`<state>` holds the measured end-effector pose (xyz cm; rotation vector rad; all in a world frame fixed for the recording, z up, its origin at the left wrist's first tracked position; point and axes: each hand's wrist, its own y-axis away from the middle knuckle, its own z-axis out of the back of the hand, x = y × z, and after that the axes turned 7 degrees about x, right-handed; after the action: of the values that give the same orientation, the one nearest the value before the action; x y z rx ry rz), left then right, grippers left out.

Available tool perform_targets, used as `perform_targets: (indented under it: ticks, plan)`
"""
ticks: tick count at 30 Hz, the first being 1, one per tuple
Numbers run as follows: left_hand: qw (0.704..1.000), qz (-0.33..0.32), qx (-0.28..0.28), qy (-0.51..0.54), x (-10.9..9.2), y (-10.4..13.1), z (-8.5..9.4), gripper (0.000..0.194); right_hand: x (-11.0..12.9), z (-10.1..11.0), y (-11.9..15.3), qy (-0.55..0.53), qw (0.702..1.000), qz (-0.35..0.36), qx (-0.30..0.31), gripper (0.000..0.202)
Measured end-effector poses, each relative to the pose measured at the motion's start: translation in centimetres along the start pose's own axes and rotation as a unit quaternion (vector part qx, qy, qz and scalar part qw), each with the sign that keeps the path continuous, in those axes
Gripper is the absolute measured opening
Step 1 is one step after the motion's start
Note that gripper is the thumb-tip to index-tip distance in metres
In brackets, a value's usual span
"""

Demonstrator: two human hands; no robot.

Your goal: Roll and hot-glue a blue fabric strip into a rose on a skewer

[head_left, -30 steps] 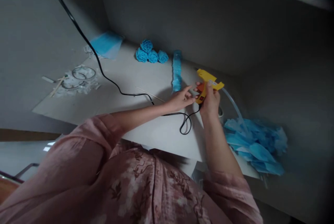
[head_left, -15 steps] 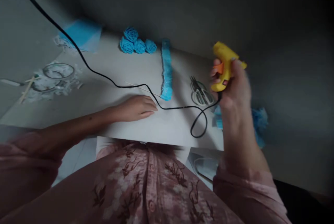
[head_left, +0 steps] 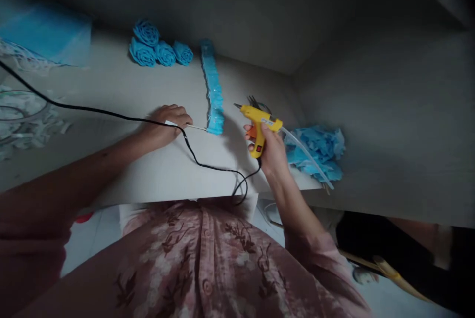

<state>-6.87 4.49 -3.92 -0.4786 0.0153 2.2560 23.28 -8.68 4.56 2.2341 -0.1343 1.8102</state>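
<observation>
My right hand [head_left: 273, 152] grips a yellow glue gun [head_left: 265, 121] by its handle, fingers at the orange trigger. Its nozzle points left, and a long clear glue stick [head_left: 308, 154] trails from its back. A gathered strip of blue crepe paper [head_left: 213, 88] lies lengthwise on the table to the left of the nozzle, apart from it. My left hand [head_left: 166, 122] is closed round a thin stick [head_left: 196, 126], whose tip meets the near end of the strip. Most of that stick is hidden under the hand.
Several blue paper roses [head_left: 144, 53] sit at the back of the table [head_left: 156, 174]. Scissors [head_left: 254, 102] lie partly behind the gun. Crumpled blue paper [head_left: 315, 142] is on the right, white scraps [head_left: 33, 125] on the left. A black cord [head_left: 100, 112] crosses over my left wrist.
My right hand has brought the glue gun left and turned its nozzle toward the blue strip. My left hand, flat before, has closed round the thin stick. The view has shifted right.
</observation>
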Motion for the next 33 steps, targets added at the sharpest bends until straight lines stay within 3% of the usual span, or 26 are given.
perform_targets:
  ticks: [5,9,14,19,28,33]
  plan:
    - [0.999,0.004,0.018,-0.046,1.3,1.3,1.6,0.042,-1.3,-0.1,-2.1,0.094,0.992,0.021,0.079,0.055]
    - [0.999,-0.019,0.012,-0.022,1.4,1.7,2.2,0.047,-1.6,-0.2,-4.1,0.118,0.986,0.037,0.116,0.055]
    - [0.999,-0.031,-0.011,0.036,1.8,1.2,1.6,0.040,-2.9,-0.3,-5.3,0.072,0.992,-0.009,0.101,0.064]
    - [0.999,-0.012,-0.006,0.036,1.5,1.0,1.9,0.043,-3.2,0.0,-5.1,0.061,0.994,-0.022,0.083,0.057]
    - [1.000,0.024,0.016,0.011,0.8,1.3,2.4,0.046,-3.7,0.1,-5.7,0.057,0.998,0.017,0.018,0.055]
    - [0.999,0.002,0.006,-0.054,0.4,-1.5,3.7,0.039,-3.6,0.3,-5.9,0.049,0.998,0.047,-0.018,0.054]
